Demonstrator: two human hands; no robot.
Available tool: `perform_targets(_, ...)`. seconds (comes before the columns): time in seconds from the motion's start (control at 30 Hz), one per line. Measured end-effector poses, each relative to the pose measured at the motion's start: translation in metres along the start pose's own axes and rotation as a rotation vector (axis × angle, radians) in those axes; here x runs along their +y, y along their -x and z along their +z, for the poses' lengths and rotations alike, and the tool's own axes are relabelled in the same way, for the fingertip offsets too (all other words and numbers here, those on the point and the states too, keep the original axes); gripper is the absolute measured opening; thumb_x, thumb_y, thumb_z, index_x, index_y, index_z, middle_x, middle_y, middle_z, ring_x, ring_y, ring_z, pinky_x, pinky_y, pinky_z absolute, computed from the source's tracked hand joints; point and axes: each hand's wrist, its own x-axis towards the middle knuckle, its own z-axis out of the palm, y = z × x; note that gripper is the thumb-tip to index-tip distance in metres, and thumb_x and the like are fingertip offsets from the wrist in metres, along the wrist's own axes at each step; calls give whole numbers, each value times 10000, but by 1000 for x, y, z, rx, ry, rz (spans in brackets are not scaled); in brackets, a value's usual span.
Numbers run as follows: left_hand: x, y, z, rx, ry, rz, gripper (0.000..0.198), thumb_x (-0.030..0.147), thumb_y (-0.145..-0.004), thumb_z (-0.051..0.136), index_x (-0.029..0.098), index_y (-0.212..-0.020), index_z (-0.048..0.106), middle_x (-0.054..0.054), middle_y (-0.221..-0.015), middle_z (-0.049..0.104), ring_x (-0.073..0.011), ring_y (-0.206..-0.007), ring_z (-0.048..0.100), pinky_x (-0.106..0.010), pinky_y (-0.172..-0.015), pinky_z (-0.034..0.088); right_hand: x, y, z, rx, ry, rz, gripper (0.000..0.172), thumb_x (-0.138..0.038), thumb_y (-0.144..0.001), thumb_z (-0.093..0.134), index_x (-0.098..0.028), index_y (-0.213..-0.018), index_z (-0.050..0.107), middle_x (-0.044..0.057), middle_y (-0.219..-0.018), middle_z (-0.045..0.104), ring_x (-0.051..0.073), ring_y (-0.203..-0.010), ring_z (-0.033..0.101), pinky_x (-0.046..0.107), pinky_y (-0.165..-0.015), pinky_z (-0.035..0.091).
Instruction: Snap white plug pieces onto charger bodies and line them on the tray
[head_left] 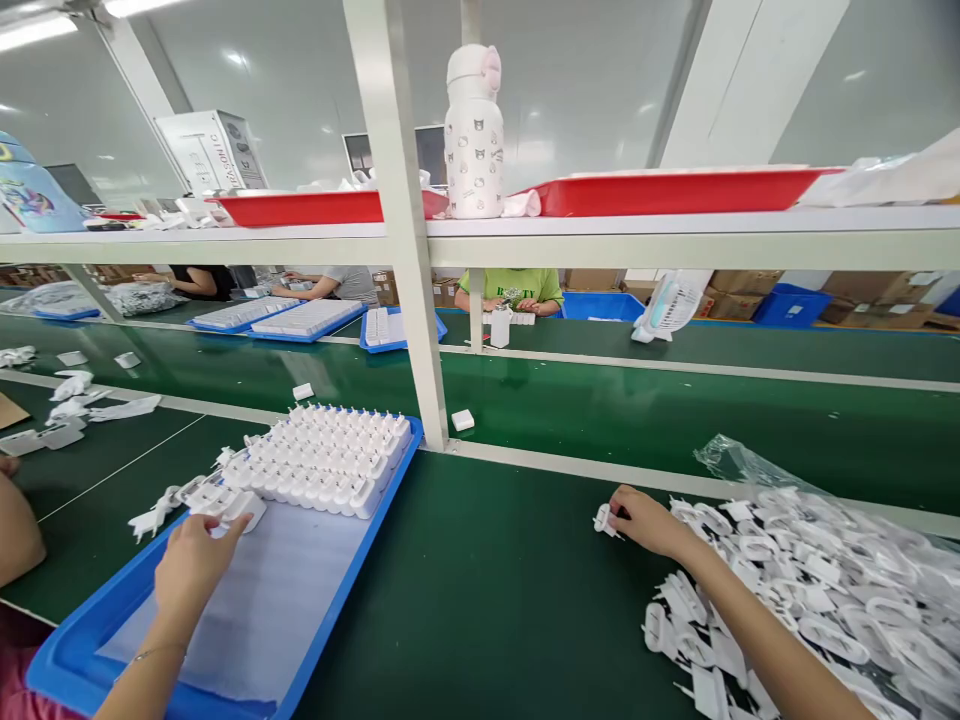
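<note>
Your left hand (193, 565), thumb and finger parted, pinches a white case (238, 506) above the tray (69, 658); your right hand (646, 522), fingertips together, pinches a small plug (602, 520) well right of the tray, long axis unclear.

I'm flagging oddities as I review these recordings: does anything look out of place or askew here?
Mildly, yes: loose white parts lie jumbled at the left edge of the blue tray, unlike the neat rows inside.
</note>
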Motion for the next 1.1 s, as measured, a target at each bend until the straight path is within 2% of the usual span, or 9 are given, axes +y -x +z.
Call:
perform_targets(0.1,23,17,-16,163,-51,118,478,683,-718,426,226,-858,441,-81,-977,582,-310,-954,560,-427,-681,514,-2,1,0,-3,-74,-17,144,-279,-744,545,-202,-702,430,32,-759,567,177,-689,536,262,-567,317)
perform_targets(0.2,94,59,-36,275,184,676,363,553,-810,392,204,-855,479,-97,-900,579,-285,-964,557,-422,-848,475,-8,2,-3,7,-148,-41,158,-257,-761,511,-219,-722,363,-19,-658,511,148,-597,480,248,-533,273)
perform_targets(0.33,242,122,-28,-90,308,1285,280,371,-868,416,225,-1092,500,-72,-1101,568,-228,-1033,544,-342,-875,457,-30,13,-9,73,-180,-44,132,-254,-795,462,-226,-741,345,-31,-646,490,138,-564,450,241,-518,246)
perform_targets(0.43,340,136,9,-213,292,1171,448,329,-845,460,198,-1271,407,-114,-1318,452,-282,-1193,436,-385,-934,412,-47,35,-15,161,-178,-38,67,-268,-822,428,-234,-800,374,-38,-632,493,144,-557,459,241,-512,235)
perform_targets(0.53,394,123,50,-337,263,944,586,308,-768,569,117,-1292,387,-217,-1351,402,-392,-1256,339,-490,-948,363,-52,65,-23,217,-183,-5,44,-272,-833,409,-243,-862,395,-50,-607,475,149,-539,460,241,-502,231)
perform_targets(0.73,397,116,80,-420,385,944,421,298,-778,545,143,-1162,468,-180,-1212,528,-385,-1194,400,-507,-905,374,-34,103,-32,328,-275,72,97,-317,-851,404,-243,-909,429,-44,-647,491,160,-572,496,251,-519,278)
perform_targets(0.9,365,162,67,-707,819,1176,396,316,-809,543,236,-1178,425,-49,-1201,530,-196,-1099,514,-301,-934,398,-30,88,-26,385,-439,90,159,-358,-844,444,-232,-931,487,-31,-669,491,161,-597,483,265,-551,328)
perform_targets(1.0,343,192,60,-939,913,1181,439,338,-757,616,235,-1154,459,-49,-1130,558,-220,-1056,529,-347,-939,399,-39,71,-15,384,-528,60,199,-396,-836,469,-221,-913,523,-30,-656,478,159,-609,477,271,-572,357)
perform_targets(1.1,324,215,60,-985,752,1201,461,315,-735,628,271,-1173,493,-49,-1209,530,-263,-1128,470,-417,-995,335,-50,58,-3,379,-595,-37,203,-398,-823,492,-212,-893,535,-2,-778,539,156,-679,511,282,-644,406)
